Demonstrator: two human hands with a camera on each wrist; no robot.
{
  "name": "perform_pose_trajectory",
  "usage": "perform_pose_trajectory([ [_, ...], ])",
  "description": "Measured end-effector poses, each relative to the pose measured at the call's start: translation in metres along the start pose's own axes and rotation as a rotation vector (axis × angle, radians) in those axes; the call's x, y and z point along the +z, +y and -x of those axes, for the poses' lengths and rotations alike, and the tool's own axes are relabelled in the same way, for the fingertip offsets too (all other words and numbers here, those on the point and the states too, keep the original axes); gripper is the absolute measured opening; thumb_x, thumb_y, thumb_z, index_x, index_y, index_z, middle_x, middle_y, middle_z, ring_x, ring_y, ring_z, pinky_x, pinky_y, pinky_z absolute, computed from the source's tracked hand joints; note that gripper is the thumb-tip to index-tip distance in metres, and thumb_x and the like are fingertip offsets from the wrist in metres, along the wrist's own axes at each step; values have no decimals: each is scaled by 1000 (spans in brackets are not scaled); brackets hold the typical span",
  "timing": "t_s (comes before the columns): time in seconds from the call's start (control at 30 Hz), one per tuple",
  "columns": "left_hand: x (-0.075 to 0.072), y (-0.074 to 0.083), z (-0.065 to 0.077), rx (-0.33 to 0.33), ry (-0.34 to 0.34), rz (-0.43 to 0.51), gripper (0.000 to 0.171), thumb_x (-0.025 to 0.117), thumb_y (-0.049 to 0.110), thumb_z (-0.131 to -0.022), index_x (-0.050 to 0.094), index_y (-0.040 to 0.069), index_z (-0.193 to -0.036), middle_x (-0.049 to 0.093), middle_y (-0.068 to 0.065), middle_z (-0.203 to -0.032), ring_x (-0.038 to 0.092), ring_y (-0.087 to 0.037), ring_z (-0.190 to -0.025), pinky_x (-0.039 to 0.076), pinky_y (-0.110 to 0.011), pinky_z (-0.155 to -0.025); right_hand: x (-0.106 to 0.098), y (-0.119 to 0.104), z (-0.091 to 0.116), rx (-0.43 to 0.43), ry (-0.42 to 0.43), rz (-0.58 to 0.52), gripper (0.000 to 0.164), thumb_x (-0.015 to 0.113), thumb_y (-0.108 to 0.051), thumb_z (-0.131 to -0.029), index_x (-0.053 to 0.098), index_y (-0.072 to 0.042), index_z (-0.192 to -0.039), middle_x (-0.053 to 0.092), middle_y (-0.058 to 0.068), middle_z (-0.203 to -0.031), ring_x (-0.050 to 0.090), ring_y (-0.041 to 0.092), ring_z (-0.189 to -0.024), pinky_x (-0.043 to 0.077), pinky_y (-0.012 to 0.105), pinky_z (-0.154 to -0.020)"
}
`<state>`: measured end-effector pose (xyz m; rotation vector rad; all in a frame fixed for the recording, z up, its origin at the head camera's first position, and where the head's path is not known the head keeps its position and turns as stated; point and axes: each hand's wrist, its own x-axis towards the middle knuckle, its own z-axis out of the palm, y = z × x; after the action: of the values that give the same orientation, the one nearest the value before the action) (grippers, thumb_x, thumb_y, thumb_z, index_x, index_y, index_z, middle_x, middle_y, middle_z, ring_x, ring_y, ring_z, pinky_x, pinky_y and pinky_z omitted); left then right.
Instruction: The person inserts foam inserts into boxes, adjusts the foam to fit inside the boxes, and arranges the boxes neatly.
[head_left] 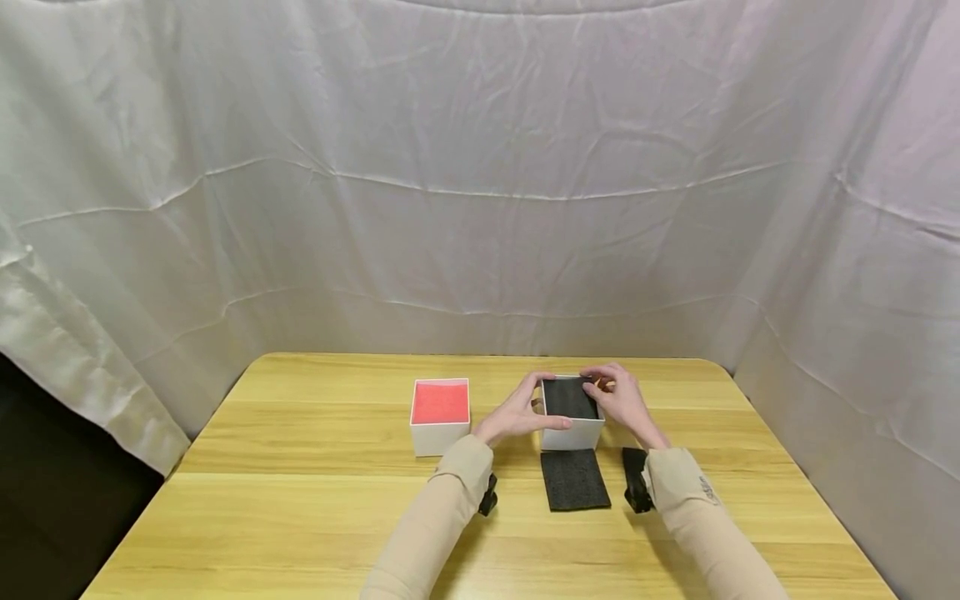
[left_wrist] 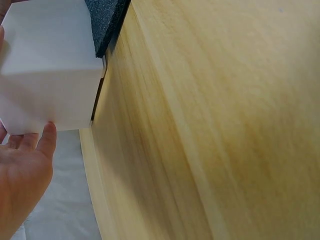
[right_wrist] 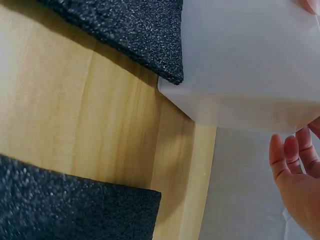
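A white open-topped box (head_left: 573, 434) stands near the table's middle with a black foam sheet (head_left: 568, 398) inside its mouth. My left hand (head_left: 519, 412) grips this box, thumb along the near wall and fingers around the left and far sides. At the right rim is my right hand (head_left: 621, 400), its thumb and bent fingertips touching the foam's right edge; whether they pinch it is too small to tell. In the right wrist view its other fingers hang curled beside the box. A second black foam square (head_left: 575, 481) lies flat against the box's near side.
Another white box (head_left: 440, 438), filled level with red foam (head_left: 440, 402), stands to the left. Another piece of black foam (right_wrist: 75, 207) lies on the wooden table (head_left: 300, 517) beneath the right wrist. Grey curtains (head_left: 480, 208) hang behind and on both sides.
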<state>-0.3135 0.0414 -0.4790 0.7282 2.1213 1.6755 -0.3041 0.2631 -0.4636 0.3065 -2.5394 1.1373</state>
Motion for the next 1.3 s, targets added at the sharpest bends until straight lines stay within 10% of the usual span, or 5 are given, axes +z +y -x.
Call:
perform_pose_trajectory([
  [0.3,0,-1,0,-5,3,-16,78,81,25,-86,36,18,-149,33,-9,-156,43,-38,-143,48,-44,-110,-1,-2,1,7,6,-13,19,70,5,-88,74,5,-106,66,22,-99,62,19,-82,52,18,-70],
  [0.6,0,-4,-2,3,0,-12,79,81,24,-85,35,18,-150,32,-10,-157,45,-36,-142,49,-42,-110,0,-4,7,-193,-39,21,17,71,2,-89,76,0,-105,71,18,-107,66,34,-98,55,51,-85],
  [0.87,-1,-5,-2,13,-2,11,85,80,23,-86,28,16,-153,32,-13,-159,47,-36,-141,49,-42,-110,0,-9,5,-321,-273,8,28,53,9,-93,74,3,-111,71,23,-121,68,40,-106,51,27,-74],
  [1.1,-3,-4,0,-22,3,-17,98,82,30,-84,20,23,-158,26,-16,-164,44,-39,-144,46,-44,-113,-1,-8,5,-419,-357,101,38,45,12,-92,74,2,-114,68,23,-128,60,45,-123,49,60,-99],
  [1.3,-3,-4,0,-26,-3,-35,98,81,34,-84,19,24,-159,22,-16,-166,42,-39,-145,45,-46,-114,1,-9,6,-528,-364,171,42,41,16,-90,76,2,-108,67,25,-125,58,48,-120,45,65,-99],
])
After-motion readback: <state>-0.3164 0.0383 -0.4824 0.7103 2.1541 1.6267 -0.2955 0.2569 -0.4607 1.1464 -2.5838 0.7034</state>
